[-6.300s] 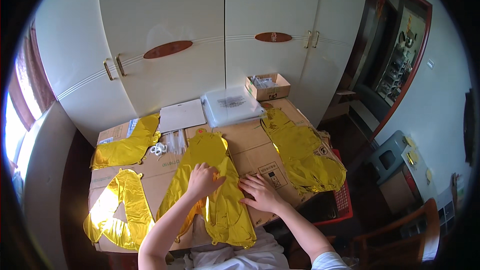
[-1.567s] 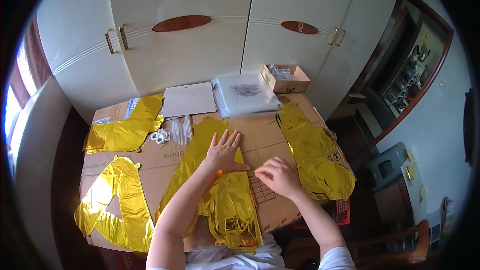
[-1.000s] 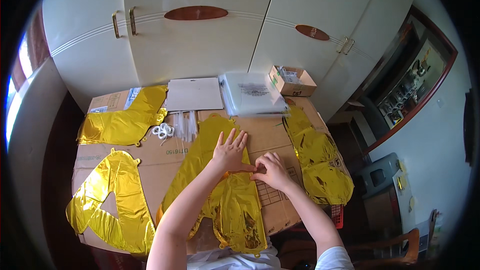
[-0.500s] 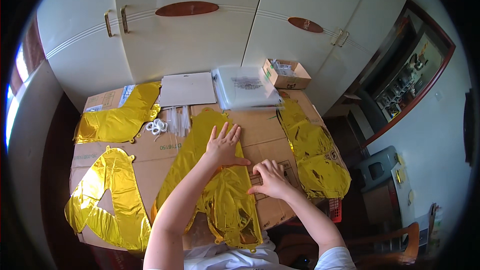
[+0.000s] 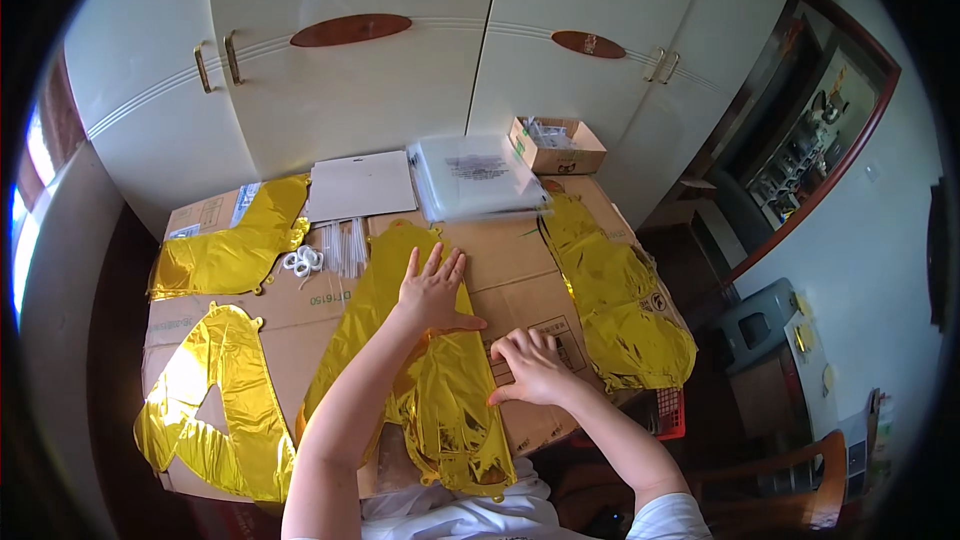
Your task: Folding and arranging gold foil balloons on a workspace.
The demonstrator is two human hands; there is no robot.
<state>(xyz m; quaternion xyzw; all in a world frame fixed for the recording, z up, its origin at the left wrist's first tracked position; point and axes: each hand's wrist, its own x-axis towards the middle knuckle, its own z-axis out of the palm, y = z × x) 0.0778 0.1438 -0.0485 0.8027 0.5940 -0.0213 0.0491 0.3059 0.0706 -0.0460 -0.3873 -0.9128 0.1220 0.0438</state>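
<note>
A shiny gold foil balloon (image 5: 445,410), flat and creased, lies on the cardboard in front of me. My left hand (image 5: 432,292) rests on its upper part, open, fingers spread and palm down. Beside the foil's right edge is my right hand (image 5: 532,368), its fingers bent and its thumb apart from them. The thumb tip touches or nearly touches the foil edge; nothing shows in that hand. To the left lies an A-shaped gold foil balloon (image 5: 245,390), with another gold foil balloon (image 5: 235,250) behind it. A further crumpled gold foil balloon (image 5: 630,310) sits at the right.
Flattened cardboard (image 5: 500,265) covers the table. Along its back are a grey-white board (image 5: 360,187), a stack of clear plastic bags (image 5: 475,180) and an open small box (image 5: 557,152). White ribbon rolls (image 5: 302,260) lie beside clear straws (image 5: 344,248). Cabinets (image 5: 340,90) stand behind.
The view has turned slightly, so everything sits a little further left in the picture. Both hands keep nearly the same places relative to the middle foil balloon.
</note>
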